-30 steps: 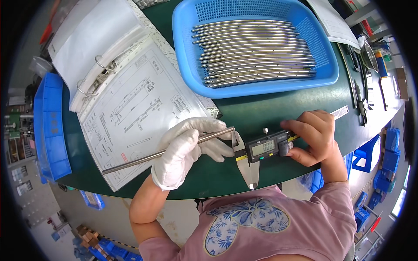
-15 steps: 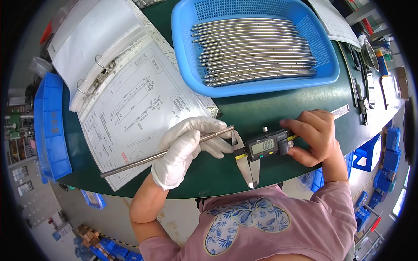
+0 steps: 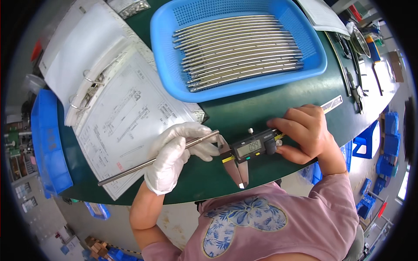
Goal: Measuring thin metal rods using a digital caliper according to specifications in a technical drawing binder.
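A white glove covers my left hand (image 3: 170,156), whose fingers close round a thin metal rod (image 3: 126,170). The rod slants from lower left to upper right. Its upper end is close to the small upper jaws of a digital caliper (image 3: 250,148); whether they touch I cannot tell. Bare-skinned, my right hand (image 3: 305,135) grips the caliper by its beam and slider, thumb at the thumb roller. The caliper's long jaws point toward me, with nothing between them.
Beyond my hands, a blue perforated basket (image 3: 159,56) holds several rows of similar rods (image 3: 244,52). An open ring binder (image 3: 126,113) with a technical drawing lies at left. Blue bins (image 3: 50,143) stand past the left table edge. Tools (image 3: 355,91) lie at the far right.
The view has shifted, so basket, binder and hands appear displaced. The caliper's jaws have opened slightly and its display reading has changed. Both hands keep their holds.
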Demonstrator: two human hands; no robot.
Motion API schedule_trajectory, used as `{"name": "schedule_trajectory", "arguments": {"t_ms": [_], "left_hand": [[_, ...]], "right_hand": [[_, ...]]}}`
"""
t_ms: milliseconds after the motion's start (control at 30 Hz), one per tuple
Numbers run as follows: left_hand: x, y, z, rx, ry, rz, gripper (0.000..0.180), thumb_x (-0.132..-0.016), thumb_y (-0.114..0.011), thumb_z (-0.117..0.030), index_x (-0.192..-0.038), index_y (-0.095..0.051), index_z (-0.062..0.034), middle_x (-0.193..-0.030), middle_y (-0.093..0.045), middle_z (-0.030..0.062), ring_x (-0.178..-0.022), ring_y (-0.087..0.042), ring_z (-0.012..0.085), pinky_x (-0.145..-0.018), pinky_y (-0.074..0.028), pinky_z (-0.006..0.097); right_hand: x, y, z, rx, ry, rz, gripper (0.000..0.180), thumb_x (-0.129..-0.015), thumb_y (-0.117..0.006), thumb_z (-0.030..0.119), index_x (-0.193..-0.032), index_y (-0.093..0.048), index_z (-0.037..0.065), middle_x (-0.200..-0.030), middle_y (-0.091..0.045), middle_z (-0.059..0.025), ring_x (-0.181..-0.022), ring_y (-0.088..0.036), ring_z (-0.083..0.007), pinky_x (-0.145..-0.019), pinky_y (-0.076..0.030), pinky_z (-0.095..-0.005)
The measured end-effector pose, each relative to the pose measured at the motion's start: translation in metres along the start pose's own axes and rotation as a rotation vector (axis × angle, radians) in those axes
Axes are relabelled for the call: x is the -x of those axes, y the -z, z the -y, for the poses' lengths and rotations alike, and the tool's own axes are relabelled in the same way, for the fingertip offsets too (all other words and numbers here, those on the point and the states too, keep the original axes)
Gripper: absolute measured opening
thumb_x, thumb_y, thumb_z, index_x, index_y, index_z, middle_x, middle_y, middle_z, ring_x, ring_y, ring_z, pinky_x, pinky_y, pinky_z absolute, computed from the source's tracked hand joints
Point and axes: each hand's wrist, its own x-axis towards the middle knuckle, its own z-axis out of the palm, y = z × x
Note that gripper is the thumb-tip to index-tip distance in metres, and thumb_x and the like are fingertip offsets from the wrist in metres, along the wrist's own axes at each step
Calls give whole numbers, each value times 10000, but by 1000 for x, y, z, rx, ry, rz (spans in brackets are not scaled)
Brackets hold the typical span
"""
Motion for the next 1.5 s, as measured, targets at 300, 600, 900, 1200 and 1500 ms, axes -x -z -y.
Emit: {"name": "schedule_trajectory", "arguments": {"t_ms": [300, 600, 900, 1200, 1500], "left_hand": [[0, -4, 5, 82, 35, -54, 487, -872, -491, -370, -1077, -524, 71, -1030, -593, 203, -841, -627, 266, -734, -497, 341], [0, -2, 3, 83, 38, -18, 460, -883, -484, -358, -1094, -523, 50, -1060, -589, 197, -871, -622, 251, -768, -485, 334], [0, -2, 4, 78, 23, -11, 455, -888, -474, -354, -1084, -521, 54, -1048, -589, 205, -867, -622, 256, -761, -487, 341], [1, -7, -2, 19, -4, -91, 430, -889, -450, -311, -1061, -505, 79, -1002, -592, 223, -834, -630, 281, -713, -497, 346], [0, -5, 1, 25, -4, -83, 436, -876, -473, -315, -1063, -507, 78, -977, -598, 223, -795, -629, 269, -702, -504, 352]], "right_hand": [[-1, 2, 4, 18, 4, 29, 374, -652, -641, 314, -859, -610, 4, -605, -509, -54, -457, -499, -216, -414, -367, -321], [1, -2, 1, 86, 3, 16, 394, -677, -643, 390, -799, -609, 16, -582, -489, -49, -450, -486, -211, -417, -363, -314], [5, -3, 0, 136, 9, -23, 422, -692, -646, 439, -780, -606, 29, -575, -482, -43, -441, -483, -205, -415, -367, -301], [0, -2, 3, 84, 11, -29, 404, -649, -698, 359, -858, -613, 24, -599, -494, -35, -449, -500, -197, -412, -376, -302], [1, -2, 5, 69, 5, -12, 390, -671, -672, 329, -893, -613, 13, -608, -479, -37, -449, -491, -194, -406, -367, -302]]}}
